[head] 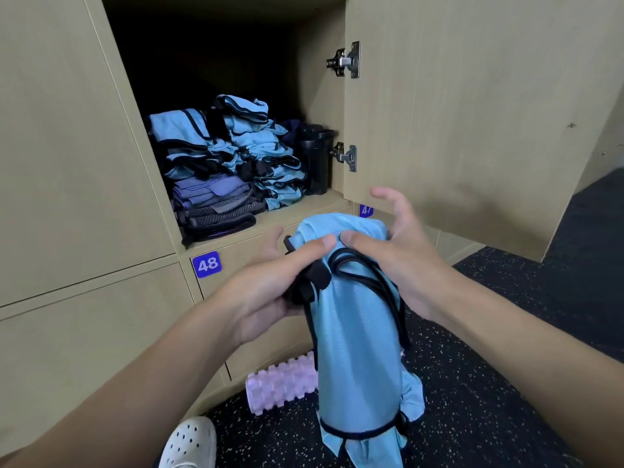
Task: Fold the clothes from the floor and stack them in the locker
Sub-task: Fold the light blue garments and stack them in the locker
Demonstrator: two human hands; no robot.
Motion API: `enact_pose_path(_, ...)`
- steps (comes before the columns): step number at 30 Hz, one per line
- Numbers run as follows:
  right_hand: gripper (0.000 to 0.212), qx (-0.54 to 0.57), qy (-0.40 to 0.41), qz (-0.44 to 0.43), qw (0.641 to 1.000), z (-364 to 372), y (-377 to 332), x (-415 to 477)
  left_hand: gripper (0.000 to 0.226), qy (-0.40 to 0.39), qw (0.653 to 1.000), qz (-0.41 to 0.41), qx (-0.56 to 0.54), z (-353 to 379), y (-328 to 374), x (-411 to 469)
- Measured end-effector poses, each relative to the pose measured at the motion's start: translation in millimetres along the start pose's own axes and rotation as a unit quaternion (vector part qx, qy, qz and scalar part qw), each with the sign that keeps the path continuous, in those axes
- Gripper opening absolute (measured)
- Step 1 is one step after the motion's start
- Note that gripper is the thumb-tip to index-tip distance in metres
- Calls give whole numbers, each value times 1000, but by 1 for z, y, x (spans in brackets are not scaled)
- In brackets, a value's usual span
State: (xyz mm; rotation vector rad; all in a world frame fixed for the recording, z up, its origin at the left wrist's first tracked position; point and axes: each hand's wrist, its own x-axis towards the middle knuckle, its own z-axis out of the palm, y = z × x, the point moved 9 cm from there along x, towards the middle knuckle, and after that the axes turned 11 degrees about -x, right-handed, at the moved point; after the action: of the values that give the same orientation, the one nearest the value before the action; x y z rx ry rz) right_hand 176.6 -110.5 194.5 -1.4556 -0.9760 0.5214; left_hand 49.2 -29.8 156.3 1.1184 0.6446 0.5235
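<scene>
Hanging from the left hand, a light blue mesh garment with black trim is being held at the centre of the view, its black-edged top being pinched between thumb and curled fingers. At 3 o'clock, the right hand is being held spread, with only its thumb being pressed on the top fold. At 11 o'clock, folded blue and grey clothes stacks are being housed in the open beige wooden locker. At 6 o'clock, a pink ridged foam roller is lying on the floor.

blue bib in left hand
</scene>
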Motion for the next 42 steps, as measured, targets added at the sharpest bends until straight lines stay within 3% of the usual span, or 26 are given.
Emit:
enact_pose_path(8,95,-66,-171,27,983,25,13,-7,83,112,981,138,-73,-21,35,-10)
enact_pose_path(10,76,-100,-159,13,982,27,12,-8,69,125,977,139,-108,-25,37,-9)
enact_pose_path(12,41,-137,-131,0,982,24,8,-7,52,132,977,125,-113,-28,36,-7)
enact_pose_path(14,21,-149,-112,4,982,20,7,-6,44,95,986,100,-89,-22,35,-4)
enact_pose_path(16,16,-141,-102,15,985,16,6,-5,56,43,993,101,-51,-13,37,-4)
enact_pose_path(18,16,-126,-94,22,987,11,4,-5,78,44,988,141,50,-14,44,-7)
enact_pose_path(20,17,-114,-78,21,990,6,-1,-4,90,67,952,188,232,-17,51,-10)
enact_pose_path(22,17,-98,-76,23,992,2,-5,-3,91,51,920,220,319,-10,50,-14)
enact_pose_path(26,23,-63,-122,51,989,1,-7,-6,77,-17,936,261,236,0,52,-17)
enact_pose_path(30,25,-29,-139,75,987,0,-2,-5,73,-33,945,263,191,3,52,-16)
enact_pose_path(33,29,-7,-140,54,989,0,-5,-5,51,-24,950,274,146,4,54,-16)
enact_pose_path(38,66,26,-150,23,988,7,-6,-8,36,16,966,258,7,-1,54,-11)
enact_pose_path(42,82,24,-91,-28,995,2,-14,-5,50,47,968,242,-49,-4,53,-12)
